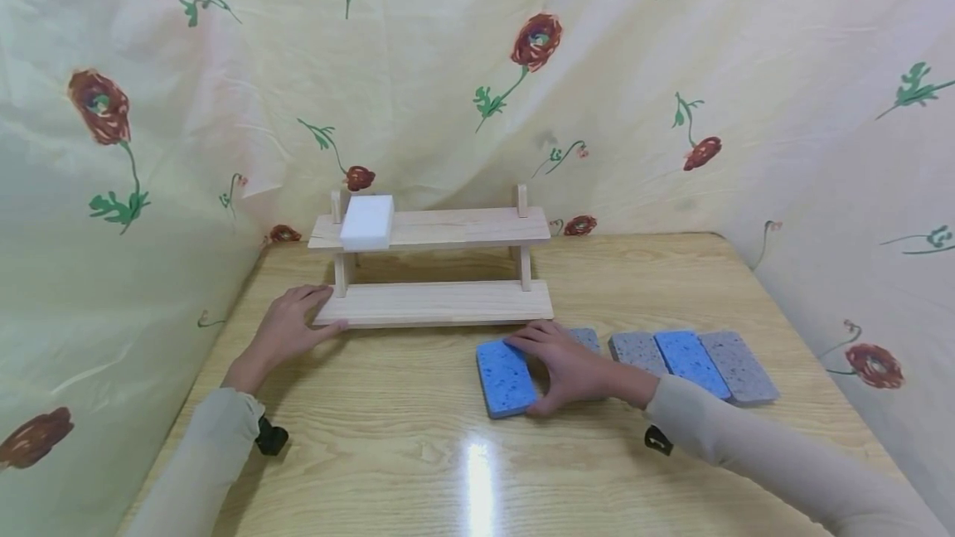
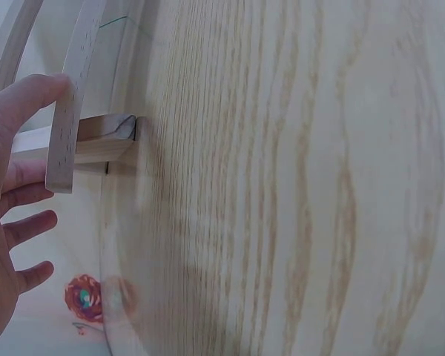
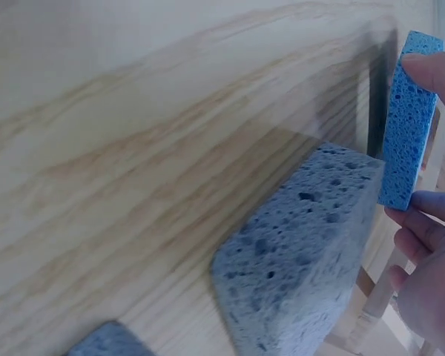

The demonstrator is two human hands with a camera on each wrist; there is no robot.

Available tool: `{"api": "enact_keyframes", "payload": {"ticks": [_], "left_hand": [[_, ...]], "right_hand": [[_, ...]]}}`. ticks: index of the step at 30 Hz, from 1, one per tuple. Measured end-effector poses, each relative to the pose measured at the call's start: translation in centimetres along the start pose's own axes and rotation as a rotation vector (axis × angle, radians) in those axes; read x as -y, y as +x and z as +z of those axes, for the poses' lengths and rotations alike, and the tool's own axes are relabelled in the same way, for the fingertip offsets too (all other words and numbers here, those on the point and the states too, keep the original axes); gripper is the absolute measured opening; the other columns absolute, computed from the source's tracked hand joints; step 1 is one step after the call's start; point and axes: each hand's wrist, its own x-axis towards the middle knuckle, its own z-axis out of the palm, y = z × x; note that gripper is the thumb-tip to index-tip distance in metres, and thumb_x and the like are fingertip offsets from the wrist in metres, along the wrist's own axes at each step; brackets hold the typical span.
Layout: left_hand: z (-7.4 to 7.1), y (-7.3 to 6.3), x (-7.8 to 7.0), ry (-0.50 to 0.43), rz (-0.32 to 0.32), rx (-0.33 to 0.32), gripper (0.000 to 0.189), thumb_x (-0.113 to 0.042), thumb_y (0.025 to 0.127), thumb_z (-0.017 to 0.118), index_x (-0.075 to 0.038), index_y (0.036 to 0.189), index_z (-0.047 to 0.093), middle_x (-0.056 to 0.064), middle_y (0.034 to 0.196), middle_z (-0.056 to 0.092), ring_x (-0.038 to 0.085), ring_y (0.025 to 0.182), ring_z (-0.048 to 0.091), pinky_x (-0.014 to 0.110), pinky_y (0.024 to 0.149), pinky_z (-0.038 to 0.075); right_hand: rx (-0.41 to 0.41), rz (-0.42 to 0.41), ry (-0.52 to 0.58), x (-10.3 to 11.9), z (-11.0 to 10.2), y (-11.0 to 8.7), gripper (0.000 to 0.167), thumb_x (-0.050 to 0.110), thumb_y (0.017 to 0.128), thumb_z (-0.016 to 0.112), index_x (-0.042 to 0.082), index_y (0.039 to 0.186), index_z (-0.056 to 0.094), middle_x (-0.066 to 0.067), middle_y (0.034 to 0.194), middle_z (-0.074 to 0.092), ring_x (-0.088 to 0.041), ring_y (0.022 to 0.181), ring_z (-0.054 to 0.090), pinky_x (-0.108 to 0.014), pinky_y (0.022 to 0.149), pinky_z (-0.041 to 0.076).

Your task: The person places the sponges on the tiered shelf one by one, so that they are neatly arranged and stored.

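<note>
A small two-tier wooden shelf point(image 1: 440, 303) stands at the back of the table. At its left end, my left hand point(image 1: 293, 323) grips the lower board point(image 2: 62, 141) between thumb and fingers. My right hand point(image 1: 569, 367) pinches a blue sponge point(image 1: 506, 379) by two opposite edges, in front of the shelf's right end. In the right wrist view this blue sponge point(image 3: 409, 126) appears raised off the table. Just right of it lies a grey sponge point(image 1: 585, 339), partly hidden by the right hand. A white block point(image 1: 368, 222) lies on the upper board's left side.
Farther right on the table point(image 1: 373, 454) lie a grey sponge point(image 1: 637, 350), a second blue sponge point(image 1: 692, 363) and another grey sponge point(image 1: 739, 367), side by side. A flower-patterned cloth point(image 1: 440, 65) hangs behind the table and along both sides.
</note>
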Motion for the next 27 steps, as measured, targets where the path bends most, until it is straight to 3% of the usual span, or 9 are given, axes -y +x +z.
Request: {"api": "enact_keyframes", "payload": {"ticks": [8, 18, 27], "left_hand": [[0.0, -0.1, 0.0, -0.001, -0.013, 0.008, 0.078, -0.051, 0.089, 0.073, 0.001, 0.144, 0.055, 0.025, 0.148, 0.052, 0.047, 0.137, 0.045, 0.066, 0.114, 0.035], [-0.1, 0.0, -0.1, 0.007, -0.014, 0.005, 0.078, -0.051, 0.089, 0.074, 0.001, 0.143, 0.055, 0.025, 0.148, 0.052, 0.047, 0.138, 0.045, 0.066, 0.115, 0.035], [0.0, 0.0, -0.1, -0.002, -0.008, -0.001, 0.077, -0.05, 0.089, 0.074, 0.002, 0.143, 0.056, 0.026, 0.147, 0.053, 0.047, 0.137, 0.046, 0.066, 0.115, 0.035]], "right_hand": [[0.019, -0.023, 0.037, 0.4, -0.3, 0.7, 0.103, 0.051, 0.069, 0.089, 0.012, 0.154, 0.045, -0.005, 0.151, 0.05, -0.025, 0.137, 0.043, -0.052, 0.11, 0.045], [-0.021, -0.095, 0.07, 0.7, -1.0, 1.6, 0.104, 0.044, 0.066, 0.093, 0.008, 0.152, 0.047, -0.01, 0.148, 0.052, -0.026, 0.133, 0.045, -0.051, 0.105, 0.049], [-0.034, -0.098, 0.101, 1.0, -2.3, 2.5, 0.104, 0.039, 0.066, 0.095, 0.008, 0.153, 0.046, -0.012, 0.147, 0.053, -0.029, 0.133, 0.044, -0.054, 0.106, 0.047]]}}
